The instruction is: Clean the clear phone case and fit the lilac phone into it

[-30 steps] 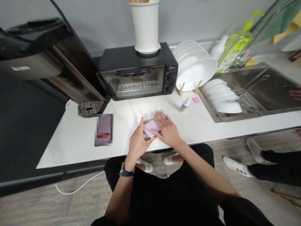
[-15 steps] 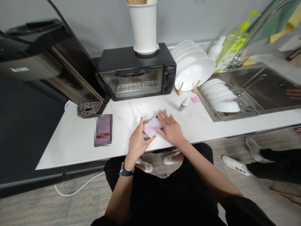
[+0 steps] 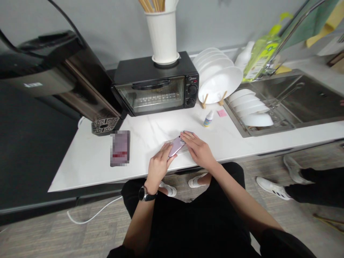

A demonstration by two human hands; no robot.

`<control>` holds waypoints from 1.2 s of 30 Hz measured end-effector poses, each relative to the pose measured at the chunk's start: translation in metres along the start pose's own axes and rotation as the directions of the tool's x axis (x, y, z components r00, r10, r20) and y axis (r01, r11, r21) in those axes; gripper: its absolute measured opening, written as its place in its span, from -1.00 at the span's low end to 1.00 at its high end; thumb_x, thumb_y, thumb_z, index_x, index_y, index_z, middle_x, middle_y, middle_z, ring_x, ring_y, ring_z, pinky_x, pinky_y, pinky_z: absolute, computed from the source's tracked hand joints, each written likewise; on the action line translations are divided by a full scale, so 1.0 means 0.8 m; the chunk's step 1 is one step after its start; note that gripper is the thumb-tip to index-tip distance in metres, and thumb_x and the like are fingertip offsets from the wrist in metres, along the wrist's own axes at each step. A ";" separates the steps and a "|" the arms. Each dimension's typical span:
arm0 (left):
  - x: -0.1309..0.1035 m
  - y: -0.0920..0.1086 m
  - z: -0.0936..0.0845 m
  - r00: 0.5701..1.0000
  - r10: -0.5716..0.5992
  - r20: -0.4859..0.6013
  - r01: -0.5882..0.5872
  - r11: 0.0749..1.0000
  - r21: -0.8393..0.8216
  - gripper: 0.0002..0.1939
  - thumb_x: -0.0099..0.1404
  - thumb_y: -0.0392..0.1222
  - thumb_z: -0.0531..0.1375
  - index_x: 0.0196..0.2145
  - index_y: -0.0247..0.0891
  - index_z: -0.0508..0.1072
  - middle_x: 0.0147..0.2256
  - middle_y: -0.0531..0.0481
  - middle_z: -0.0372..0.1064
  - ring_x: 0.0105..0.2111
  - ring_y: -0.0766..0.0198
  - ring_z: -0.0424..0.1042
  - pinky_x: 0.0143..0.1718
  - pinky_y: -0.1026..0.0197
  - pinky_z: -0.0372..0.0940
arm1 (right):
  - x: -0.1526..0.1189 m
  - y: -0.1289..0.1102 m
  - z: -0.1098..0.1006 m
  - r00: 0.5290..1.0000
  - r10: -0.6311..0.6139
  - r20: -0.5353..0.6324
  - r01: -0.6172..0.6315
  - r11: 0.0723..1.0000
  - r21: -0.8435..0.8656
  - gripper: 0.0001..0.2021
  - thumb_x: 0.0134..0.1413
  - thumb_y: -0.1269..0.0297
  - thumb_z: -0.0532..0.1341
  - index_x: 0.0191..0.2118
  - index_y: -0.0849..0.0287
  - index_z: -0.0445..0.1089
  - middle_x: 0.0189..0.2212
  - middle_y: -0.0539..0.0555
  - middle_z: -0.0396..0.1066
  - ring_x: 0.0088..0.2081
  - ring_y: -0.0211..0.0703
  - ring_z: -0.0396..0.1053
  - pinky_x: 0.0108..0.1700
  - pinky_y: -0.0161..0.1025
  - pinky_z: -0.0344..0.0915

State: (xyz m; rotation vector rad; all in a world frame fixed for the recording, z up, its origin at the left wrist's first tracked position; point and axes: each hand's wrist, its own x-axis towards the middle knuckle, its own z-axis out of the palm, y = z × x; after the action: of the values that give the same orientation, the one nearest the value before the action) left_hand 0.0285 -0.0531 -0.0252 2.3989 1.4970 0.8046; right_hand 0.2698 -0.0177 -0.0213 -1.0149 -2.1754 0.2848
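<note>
A lavender phone is tilted between both hands just above the white counter. My left hand grips its lower left end, the thumb along the near edge and the fingers on the far side. My right hand holds its upper right end, fingers pressed together over the camera area and covering much of it. Under the phone lies a clear, flat piece that looks like a phone case, partly hidden by the hands. Behind them stands a small white bottle with a blue and yellow label.
A toaster oven with a white utensil pot on top stands behind. At left are a drinks machine and a blurred-out dark pouch. White plates stand racked beside the sink. Another person's legs show at right.
The phone has turned from showing its flat back to a more edge-on tilt. My left fingers have moved onto its far side. The other person's hand at the sink has mostly left view.
</note>
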 end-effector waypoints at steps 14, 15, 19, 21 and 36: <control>-0.002 -0.001 -0.007 0.987 -0.145 0.069 0.150 0.987 -0.062 -0.59 0.62 -0.10 -0.01 0.33 0.01 0.35 0.32 -0.01 0.45 0.29 -0.03 0.49 0.33 -0.20 0.46 | 0.000 -0.042 0.022 0.996 -0.025 0.091 0.036 0.991 -0.127 -0.26 0.46 0.56 -0.08 0.62 -0.01 -0.17 0.53 0.04 0.11 0.56 -0.03 0.01 0.58 0.17 0.08; -0.001 0.000 -0.005 0.989 -0.134 0.059 0.139 0.988 -0.074 -0.58 0.62 -0.11 0.00 0.35 -0.01 0.34 0.35 -0.01 0.42 0.33 0.00 0.45 0.38 -0.15 0.42 | 0.002 -0.032 0.018 0.998 0.023 0.055 -0.014 0.989 -0.150 -0.23 0.43 0.58 -0.07 0.63 0.00 -0.24 0.55 0.07 0.07 0.57 0.01 -0.03 0.57 0.24 0.08; 0.000 0.000 -0.002 0.989 -0.147 0.036 0.149 0.986 -0.072 -0.60 0.62 -0.16 0.01 0.30 -0.11 0.39 0.31 -0.10 0.47 0.28 0.00 0.50 0.33 -0.10 0.46 | 0.004 -0.042 0.022 1.000 0.009 0.016 -0.006 0.987 -0.161 -0.14 0.35 0.60 -0.03 0.63 0.08 -0.38 0.58 0.14 -0.03 0.59 0.04 -0.09 0.56 0.27 0.10; -0.001 -0.002 -0.001 0.984 -0.173 0.037 0.175 0.983 -0.050 -0.66 0.59 -0.22 0.03 0.18 -0.20 0.48 0.14 -0.23 0.59 0.13 -0.09 0.62 0.20 -0.14 0.54 | 0.002 -0.065 0.032 0.992 -0.092 0.085 0.103 0.987 -0.122 -0.17 0.34 0.57 0.01 0.63 0.14 -0.28 0.56 0.12 0.03 0.58 0.02 -0.03 0.57 0.15 0.11; 0.002 -0.003 -0.002 0.976 -0.214 0.030 0.215 0.977 -0.011 -0.64 0.61 -0.19 -0.02 0.09 -0.22 0.54 -0.04 -0.25 0.66 -0.04 -0.10 0.69 0.02 -0.11 0.58 | 0.005 -0.077 0.035 0.983 -0.089 0.163 0.112 0.984 -0.136 -0.13 0.38 0.49 0.05 0.63 0.18 -0.42 0.60 0.12 -0.15 0.60 0.04 -0.14 0.60 0.11 0.03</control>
State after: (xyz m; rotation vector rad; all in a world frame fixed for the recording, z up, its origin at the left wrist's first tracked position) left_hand 0.0265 -0.0509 -0.0242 2.1794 1.6957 0.7270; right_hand 0.2128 -0.0535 -0.0108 -0.9857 -2.4104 0.1656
